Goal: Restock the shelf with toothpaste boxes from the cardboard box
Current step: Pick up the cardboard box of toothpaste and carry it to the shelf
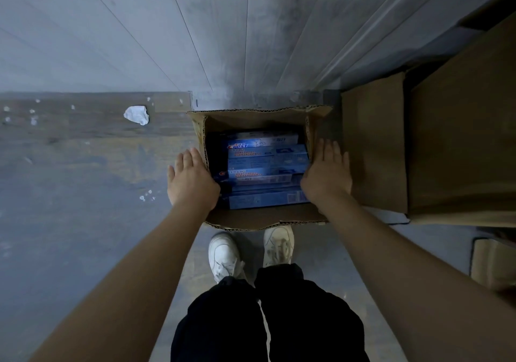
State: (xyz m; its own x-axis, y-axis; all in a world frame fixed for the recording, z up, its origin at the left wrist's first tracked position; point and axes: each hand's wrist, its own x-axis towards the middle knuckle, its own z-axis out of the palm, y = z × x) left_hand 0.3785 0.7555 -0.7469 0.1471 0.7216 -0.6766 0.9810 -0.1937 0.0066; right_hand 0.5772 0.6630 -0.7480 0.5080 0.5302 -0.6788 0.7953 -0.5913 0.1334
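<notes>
crumpled white paper (pixel 136 114) on floor, left | large brown cartons (pixel 458 149) right | grey panelled wall (pixel 195 26) behind

- Both bare forearms reach forward and down from the lower corners of the view, converging toward the middle.
- The left hand (pixel 190 179) lies palm down with its back to the camera, fingers (pixel 186 157) straight and close together, pointing away from the body.
- The thumb side of the left hand faces inward; the thumb itself is hidden.
- The right hand (pixel 328 172) mirrors it, palm down, fingers (pixel 332 149) straight and slightly spread, pointing away.
- Neither hand curls round anything.
- The two hands are level with each other and well apart.
- Below, two legs in dark trousers (pixel 268 319) end in white shoes (pixel 226 255), toes pointing forward.
</notes>
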